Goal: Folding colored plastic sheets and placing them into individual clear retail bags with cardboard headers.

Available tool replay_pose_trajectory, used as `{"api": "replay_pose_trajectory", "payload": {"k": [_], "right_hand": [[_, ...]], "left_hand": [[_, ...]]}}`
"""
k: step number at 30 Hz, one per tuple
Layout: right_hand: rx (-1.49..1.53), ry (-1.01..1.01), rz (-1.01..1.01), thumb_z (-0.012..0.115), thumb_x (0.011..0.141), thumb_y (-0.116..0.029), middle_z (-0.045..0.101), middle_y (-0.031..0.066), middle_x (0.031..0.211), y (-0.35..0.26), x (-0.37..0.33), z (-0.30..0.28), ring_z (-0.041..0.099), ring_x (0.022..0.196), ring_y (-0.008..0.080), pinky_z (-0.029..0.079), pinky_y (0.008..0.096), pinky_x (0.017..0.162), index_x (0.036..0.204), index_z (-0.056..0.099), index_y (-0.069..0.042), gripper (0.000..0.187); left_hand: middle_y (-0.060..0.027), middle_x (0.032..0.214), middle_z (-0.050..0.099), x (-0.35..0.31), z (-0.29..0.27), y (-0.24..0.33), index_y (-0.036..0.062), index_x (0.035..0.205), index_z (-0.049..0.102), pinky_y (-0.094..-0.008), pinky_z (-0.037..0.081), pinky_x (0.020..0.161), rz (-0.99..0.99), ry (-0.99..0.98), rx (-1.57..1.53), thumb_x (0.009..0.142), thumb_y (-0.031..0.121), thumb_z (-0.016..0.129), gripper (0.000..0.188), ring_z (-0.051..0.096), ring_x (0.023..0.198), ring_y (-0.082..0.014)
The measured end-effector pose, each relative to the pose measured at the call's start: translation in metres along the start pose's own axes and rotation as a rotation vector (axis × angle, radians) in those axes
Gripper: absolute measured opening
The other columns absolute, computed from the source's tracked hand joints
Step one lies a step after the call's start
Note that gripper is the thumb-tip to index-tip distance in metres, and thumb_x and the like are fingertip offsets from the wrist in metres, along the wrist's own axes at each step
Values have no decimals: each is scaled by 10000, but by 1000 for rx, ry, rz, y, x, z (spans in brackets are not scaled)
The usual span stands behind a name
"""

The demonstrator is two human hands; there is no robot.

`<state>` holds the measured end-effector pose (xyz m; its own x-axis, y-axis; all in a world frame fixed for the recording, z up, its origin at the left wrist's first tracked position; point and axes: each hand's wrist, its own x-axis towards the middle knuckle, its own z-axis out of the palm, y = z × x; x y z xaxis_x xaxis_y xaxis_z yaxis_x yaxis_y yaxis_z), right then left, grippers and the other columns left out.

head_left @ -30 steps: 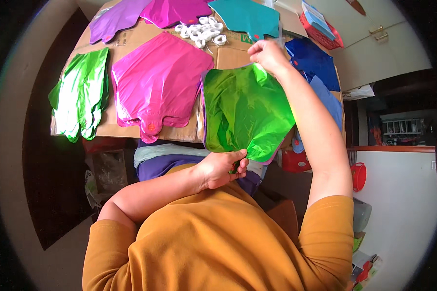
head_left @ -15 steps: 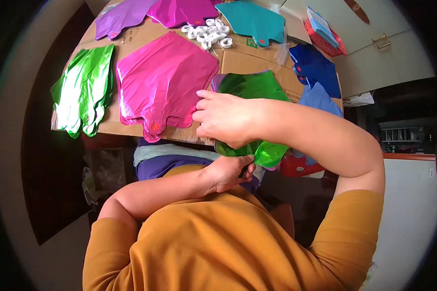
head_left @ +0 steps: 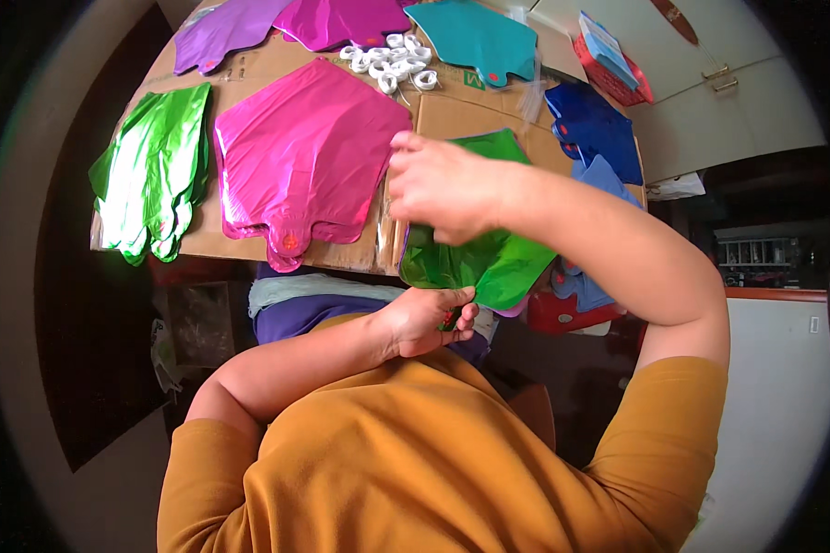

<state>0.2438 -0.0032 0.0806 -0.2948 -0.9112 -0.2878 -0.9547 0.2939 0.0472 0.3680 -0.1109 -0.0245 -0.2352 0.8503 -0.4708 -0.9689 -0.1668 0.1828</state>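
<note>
A flat green foil balloon (head_left: 516, 263) lies at the table's near edge, its lower end hanging past the cardboard. My left hand (head_left: 424, 318) is closed, pinching the balloon's near end between thumb and fingers. Across its upper part reaches my right hand (head_left: 447, 189), slightly blurred, fingers loosely bent and apart, holding nothing that I can see. It hides part of the foil; whether it touches the foil I cannot tell. Just left of it lies a stack of pink foil balloons (head_left: 309, 157) with a rounded tab toward me.
Around the cardboard-covered table (head_left: 392, 244) lie bright green (head_left: 152, 170), purple (head_left: 226, 37), magenta (head_left: 341, 20), teal (head_left: 480, 41), dark blue (head_left: 595, 129) and light blue (head_left: 609, 180) foils. White ribbon coils (head_left: 392, 63) sit at the back. A red basket (head_left: 613, 74) stands far right.
My right hand has lifted and moved slightly away from me over the green balloon. My left hand keeps its pinch and has shifted slightly left and up.
</note>
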Motion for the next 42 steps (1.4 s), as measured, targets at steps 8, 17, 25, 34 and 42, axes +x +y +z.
{"api": "replay_pose_trajectory", "payload": {"k": [8,17,25,34,42], "right_hand": [[33,-136,-127,702,554,-224,643,-20,767,-49,6,8,603,849,166,382,340,869,718,685,-154,179],[-42,375,-20,603,668,-147,552,16,746,4,-22,26,571,782,201,429,366,817,678,553,-114,60],[-170,599,-122,585,720,-162,618,97,890,3,-55,32,604,962,258,482,397,921,734,588,-71,92],[-180,595,-39,606,711,-175,641,126,981,-8,-75,60,618,971,253,509,378,879,733,601,-60,117],[-162,561,-73,632,741,-106,643,153,1037,4,-73,58,634,961,266,529,396,870,855,629,-7,151]], "left_hand": [[-3,723,477,-2,1,1,129,870,506,-323,453,711,33,13,-5,948,183,559,109,445,676,-134],[-8,730,489,-5,-2,-1,111,889,498,-347,447,742,38,3,-38,954,183,547,108,446,675,-127],[-15,707,489,-8,-2,-4,95,853,485,-351,443,725,107,12,-95,946,158,550,130,457,643,-141],[-26,677,455,-6,2,-10,87,833,465,-357,439,715,165,12,-145,955,134,516,140,446,641,-160],[-26,667,443,-6,5,-11,90,820,449,-356,433,710,161,59,-164,961,132,501,156,442,635,-163]]}}
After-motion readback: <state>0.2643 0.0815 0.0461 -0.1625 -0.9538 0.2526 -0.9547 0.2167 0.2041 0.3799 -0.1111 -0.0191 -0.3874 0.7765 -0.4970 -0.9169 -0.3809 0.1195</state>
